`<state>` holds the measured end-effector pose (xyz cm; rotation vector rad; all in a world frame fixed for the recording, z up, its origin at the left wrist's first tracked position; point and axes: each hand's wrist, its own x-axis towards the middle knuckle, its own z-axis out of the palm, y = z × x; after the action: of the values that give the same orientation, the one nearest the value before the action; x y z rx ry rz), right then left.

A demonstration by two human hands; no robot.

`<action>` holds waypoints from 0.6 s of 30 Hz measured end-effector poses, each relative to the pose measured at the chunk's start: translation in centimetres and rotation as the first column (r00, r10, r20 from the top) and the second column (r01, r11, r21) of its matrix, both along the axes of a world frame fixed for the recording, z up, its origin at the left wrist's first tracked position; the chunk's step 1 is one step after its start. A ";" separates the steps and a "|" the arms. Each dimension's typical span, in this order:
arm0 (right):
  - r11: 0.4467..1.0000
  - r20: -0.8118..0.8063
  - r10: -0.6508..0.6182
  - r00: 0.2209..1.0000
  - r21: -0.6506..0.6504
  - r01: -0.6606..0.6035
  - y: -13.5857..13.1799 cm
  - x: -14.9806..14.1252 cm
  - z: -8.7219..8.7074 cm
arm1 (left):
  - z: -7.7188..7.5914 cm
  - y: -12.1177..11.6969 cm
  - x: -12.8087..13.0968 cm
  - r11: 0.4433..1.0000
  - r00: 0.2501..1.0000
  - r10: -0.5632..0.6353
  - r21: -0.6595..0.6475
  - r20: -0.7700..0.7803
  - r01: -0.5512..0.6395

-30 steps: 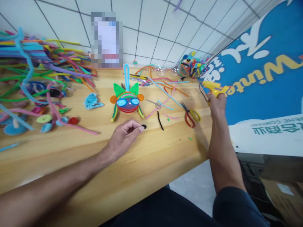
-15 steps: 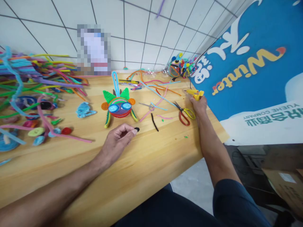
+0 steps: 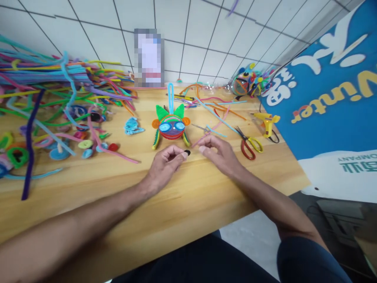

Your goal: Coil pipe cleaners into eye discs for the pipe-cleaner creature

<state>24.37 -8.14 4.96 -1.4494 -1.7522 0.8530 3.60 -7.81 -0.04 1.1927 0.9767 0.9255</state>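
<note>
Between the thumb and index finger of my left hand [image 3: 166, 167] is a small black coil of pipe cleaner [image 3: 187, 152]. My right hand [image 3: 218, 153] hovers just right of it, fingers bent and a little apart, holding nothing that I can see. Beyond both hands lies a face-like pipe cleaner figure [image 3: 172, 133] with green pointed ears, blue eyes, orange round sides and a blue loop on top. A yellow hot glue gun [image 3: 268, 125] rests on the table at the right. Scissors [image 3: 249, 144] with red and yellow handles lie between it and my right hand.
Many loose pipe cleaners [image 3: 67, 74] and coiled pieces cover the table's left side. A crumpled blue bundle [image 3: 133, 125] sits left of the figure. At the back right stands a clear container [image 3: 243, 85] of colourful pieces, beside a blue banner [image 3: 332, 78].
My right hand has let go of the glue gun and moved left, close to my left hand. The black coil is still in my left hand. The view has shifted left.
</note>
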 end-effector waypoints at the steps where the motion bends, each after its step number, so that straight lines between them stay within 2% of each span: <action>1: 0.999 -0.025 0.031 0.999 -0.020 -0.031 -0.2 -1.0 -0.4 | 0.1 0.0 0.0 1.000 1.000 0.004 0.003 0.012 -0.004; 3: 0.998 -0.066 0.047 0.997 -0.038 -0.049 -0.4 -1.9 -1.3 | 0.1 -0.1 0.1 1.000 0.999 0.010 0.010 0.033 -0.010; 9: 0.997 -0.138 0.022 0.990 -0.069 -0.032 -0.6 -2.1 -3.3 | -0.3 -0.1 0.1 1.000 0.997 0.015 0.012 0.070 -0.016; 18: 0.999 -0.192 0.025 0.981 -0.032 -0.032 -0.8 -2.2 -4.1 | -0.2 -0.1 -0.1 0.999 0.997 -0.025 0.023 0.074 0.023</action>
<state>22.18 -8.96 0.88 -1.3204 -1.6242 1.0084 3.54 -7.89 -0.27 1.1778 0.8931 0.9568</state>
